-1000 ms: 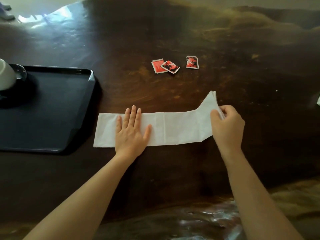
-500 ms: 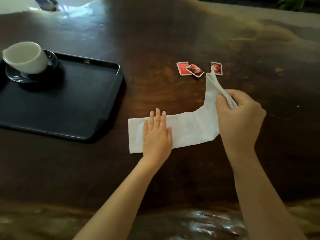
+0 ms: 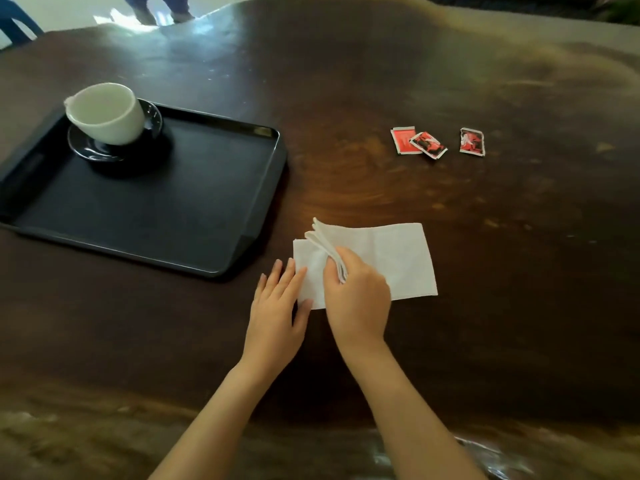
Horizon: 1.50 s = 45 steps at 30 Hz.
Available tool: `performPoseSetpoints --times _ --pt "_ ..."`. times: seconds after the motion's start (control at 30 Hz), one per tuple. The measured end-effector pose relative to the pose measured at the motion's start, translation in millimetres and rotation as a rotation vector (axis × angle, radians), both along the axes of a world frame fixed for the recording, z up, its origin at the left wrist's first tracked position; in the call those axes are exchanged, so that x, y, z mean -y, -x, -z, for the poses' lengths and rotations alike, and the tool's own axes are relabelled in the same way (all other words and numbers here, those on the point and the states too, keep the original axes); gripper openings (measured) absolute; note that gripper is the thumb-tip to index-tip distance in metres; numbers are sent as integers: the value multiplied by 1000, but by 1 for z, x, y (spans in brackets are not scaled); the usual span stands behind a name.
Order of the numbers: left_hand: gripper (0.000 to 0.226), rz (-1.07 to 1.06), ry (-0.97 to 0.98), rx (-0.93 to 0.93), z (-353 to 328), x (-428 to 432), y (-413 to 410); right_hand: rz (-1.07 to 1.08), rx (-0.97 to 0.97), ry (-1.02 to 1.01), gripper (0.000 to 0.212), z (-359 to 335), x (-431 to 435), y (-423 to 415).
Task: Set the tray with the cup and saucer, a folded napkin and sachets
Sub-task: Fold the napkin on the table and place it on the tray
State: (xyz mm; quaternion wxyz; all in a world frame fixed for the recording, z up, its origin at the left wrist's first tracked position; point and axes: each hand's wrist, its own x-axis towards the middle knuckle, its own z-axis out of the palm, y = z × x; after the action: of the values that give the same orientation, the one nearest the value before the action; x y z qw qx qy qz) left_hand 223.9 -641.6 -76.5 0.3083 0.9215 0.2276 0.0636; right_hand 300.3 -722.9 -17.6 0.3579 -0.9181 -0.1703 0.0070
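A white paper napkin lies on the dark wooden table, folded over on itself. My right hand pinches the napkin's lifted end above its left part. My left hand rests flat, fingers touching the napkin's left edge. A black tray sits to the left; a white cup stands on a black saucer in its far left corner. Three red sachets lie on the table beyond the napkin.
The table spreads wide to the right and far side, with a lighter uneven edge near me. A person's legs stand past the far edge, and a blue chair leg is at the top left.
My right hand has carried the napkin's right end up and over to the left, halving its length. My left hand slid left to the napkin's edge. The view has shifted left.
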Motion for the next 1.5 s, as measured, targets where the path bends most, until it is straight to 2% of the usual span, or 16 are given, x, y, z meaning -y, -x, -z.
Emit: performPoseSetpoints --times 0.13,0.37,0.5,0.6,0.67,0.77,0.87,0.93,1.0,1.1,1.33,1.5 --pt "53 -49 99 74 -1 -1 0 -9 -2 39 26 19 -8 9" --pt "54 -60 223 50 -5 -4 -1 1 4 23 27 31 -19 17" --pt "50 -80 358 81 -12 -6 0 -116 -48 51 59 30 -17 24" --pt "52 -147 500 131 -17 -7 2 -172 -166 -101 60 24 -2 21" --pt "49 -237 541 154 -20 -6 1 -127 -117 -208 53 18 14 3" --pt "47 -278 354 193 -28 3 -10 -47 57 -149 45 15 33 -41" --pt "47 -132 -17 229 -30 17 -43 -174 107 129 44 22 32 -75" --pt "50 -52 -189 94 -25 25 -63 -394 162 390 48 36 27 -80" --pt "52 -39 -292 -107 -8 27 -70 -528 193 589 52 56 30 -76" --pt "53 -68 -333 -218 12 24 -64 -528 189 597 55 71 41 -81" --pt "55 -98 -341 -220 17 25 -66 -357 170 664 61 74 79 -112" --pt "54 -111 -357 -213 19 25 -67 -343 116 651 62 74 86 -119"
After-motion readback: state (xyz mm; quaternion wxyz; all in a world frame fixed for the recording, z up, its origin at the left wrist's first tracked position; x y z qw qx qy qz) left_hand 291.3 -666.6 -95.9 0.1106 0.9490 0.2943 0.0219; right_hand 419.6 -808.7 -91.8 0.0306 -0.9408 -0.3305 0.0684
